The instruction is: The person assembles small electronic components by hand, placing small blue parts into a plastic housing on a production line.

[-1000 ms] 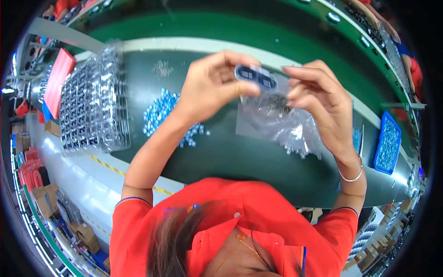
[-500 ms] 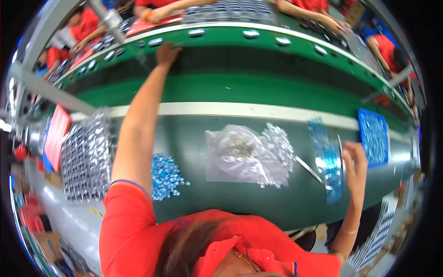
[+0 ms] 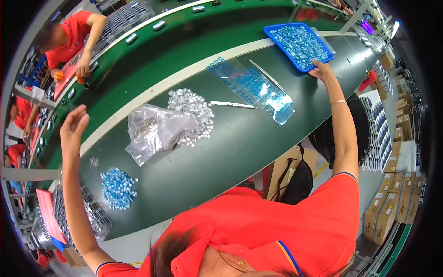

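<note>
My right hand [image 3: 321, 70] reaches far right and is closed on the near corner of a blue tray [image 3: 282, 47]. Small clear-blue pieces [image 3: 302, 45] fill that tray, which rests on the table. My left hand [image 3: 74, 123] is raised at the left, over the edge of the green conveyor. Its fingers are loosely bent and apart, and I see nothing in them. Below it on the table lies a pile of blue pieces [image 3: 117, 188]. In the middle, a clear plastic bag [image 3: 150, 131] of small metallic parts lies against a heap of clear pieces [image 3: 191, 113].
Silver tweezers [image 3: 234, 105], a strip of blue film [image 3: 258, 90] and a second thin metal tool [image 3: 266, 75] lie on the dark green table [image 3: 203, 171]. Stacked clear plastic trays [image 3: 94, 212] stand at the left. Silver parts ride the conveyor [image 3: 138, 64]; a co-worker [image 3: 74, 39] sits across it.
My view has turned rightward. My right hand has gone from beside the film strip to the blue tray and gripped its corner. My left hand has drawn back from the conveyor's far side.
</note>
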The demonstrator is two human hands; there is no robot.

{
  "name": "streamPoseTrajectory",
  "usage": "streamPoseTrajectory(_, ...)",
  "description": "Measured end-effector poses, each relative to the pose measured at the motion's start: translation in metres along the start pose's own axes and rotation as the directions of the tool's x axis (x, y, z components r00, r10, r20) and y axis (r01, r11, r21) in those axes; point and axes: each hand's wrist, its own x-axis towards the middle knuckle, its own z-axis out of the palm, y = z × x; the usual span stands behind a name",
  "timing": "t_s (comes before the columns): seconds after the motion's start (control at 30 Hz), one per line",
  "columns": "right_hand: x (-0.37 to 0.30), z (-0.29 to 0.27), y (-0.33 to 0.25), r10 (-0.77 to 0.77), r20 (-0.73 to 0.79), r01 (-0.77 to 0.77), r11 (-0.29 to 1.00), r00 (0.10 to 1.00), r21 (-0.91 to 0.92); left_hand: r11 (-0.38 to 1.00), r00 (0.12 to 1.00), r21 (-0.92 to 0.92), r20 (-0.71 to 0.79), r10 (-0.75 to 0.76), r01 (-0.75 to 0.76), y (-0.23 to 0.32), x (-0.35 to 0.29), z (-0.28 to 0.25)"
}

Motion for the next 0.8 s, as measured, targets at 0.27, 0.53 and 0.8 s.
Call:
streamPoseTrajectory(0.27,0.018,-0.007,-0.005,-0.347,0.139,0.313,0.924,0.927,0.222,0.963,0.992,-0.267,0.123,0.005,0.028,0.087,-0.138,0.049)
streamPoseTrajectory(0.53,-0.077,-0.041,-0.004,-0.411,0.408,0.316,0.906,0.816,0.281,0.884,0.989,-0.453,0.136,-0.059,0.116,0.113,-0.209,0.067)
streamPoseTrajectory(0.8,-0.289,-0.012,-0.042,-0.433,0.744,0.291,0.900,0.509,0.325,0.457,0.952,-0.836,0.256,-0.165,0.304,0.126,-0.248,0.088)
